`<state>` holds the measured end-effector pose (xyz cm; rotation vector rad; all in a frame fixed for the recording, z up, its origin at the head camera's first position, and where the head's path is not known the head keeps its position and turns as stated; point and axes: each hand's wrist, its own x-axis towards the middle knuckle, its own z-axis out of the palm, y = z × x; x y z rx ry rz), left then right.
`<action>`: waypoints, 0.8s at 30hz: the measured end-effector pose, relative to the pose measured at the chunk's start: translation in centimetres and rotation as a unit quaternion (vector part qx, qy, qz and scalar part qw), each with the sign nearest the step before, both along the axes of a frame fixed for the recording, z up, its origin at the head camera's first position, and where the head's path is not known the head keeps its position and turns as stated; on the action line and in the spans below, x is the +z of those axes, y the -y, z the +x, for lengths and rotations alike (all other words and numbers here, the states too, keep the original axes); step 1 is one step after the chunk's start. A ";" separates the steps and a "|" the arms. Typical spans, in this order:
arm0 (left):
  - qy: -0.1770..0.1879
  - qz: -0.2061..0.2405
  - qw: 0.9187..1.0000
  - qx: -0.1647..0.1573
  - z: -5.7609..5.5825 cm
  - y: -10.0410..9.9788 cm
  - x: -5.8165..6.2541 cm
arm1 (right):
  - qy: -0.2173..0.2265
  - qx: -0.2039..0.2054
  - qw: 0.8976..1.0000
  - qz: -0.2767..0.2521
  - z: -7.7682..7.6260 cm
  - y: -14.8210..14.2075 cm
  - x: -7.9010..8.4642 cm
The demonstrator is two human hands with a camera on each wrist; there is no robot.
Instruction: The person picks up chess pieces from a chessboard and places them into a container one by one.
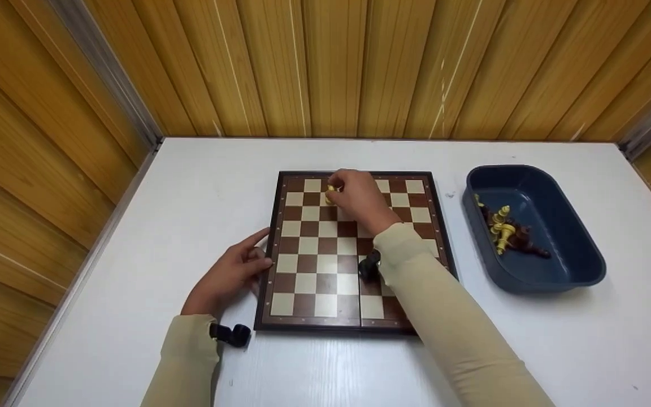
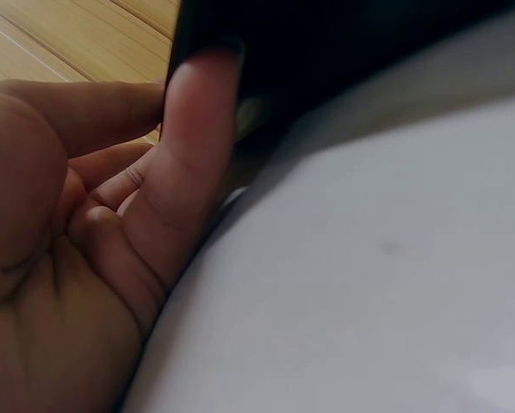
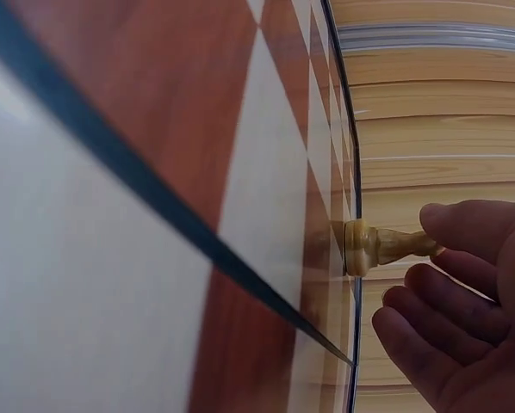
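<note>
A folding chessboard [image 1: 326,247] with brown and cream squares and a dark frame lies on the white table. My right hand [image 1: 359,196] reaches over its far part and pinches a pale yellow chess piece [image 3: 361,248] by the top between thumb and fingers. The piece stands upright, its base at the board's surface; the fingers hide its head. At the board's left side, my left hand [image 1: 229,278] touches the dark edge with the tips of thumb and index finger. Its other fingers are loosely bent below, as the left wrist view shows.
To the right of the board stands a dark blue plastic tub [image 1: 577,249]. Several yellow and dark brown chess pieces [image 1: 504,230] lie jumbled at its left side. Wood-patterned panels [image 1: 331,68] rise behind the table [image 1: 218,181] and at both sides.
</note>
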<state>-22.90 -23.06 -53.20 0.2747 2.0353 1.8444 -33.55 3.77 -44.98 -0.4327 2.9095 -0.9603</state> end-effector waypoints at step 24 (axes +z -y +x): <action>0.005 0.012 1.000 0.002 0.1 -0.2 0.1 | 0.029 -0.001 0.998 -0.051 -0.2 -0.4 0.1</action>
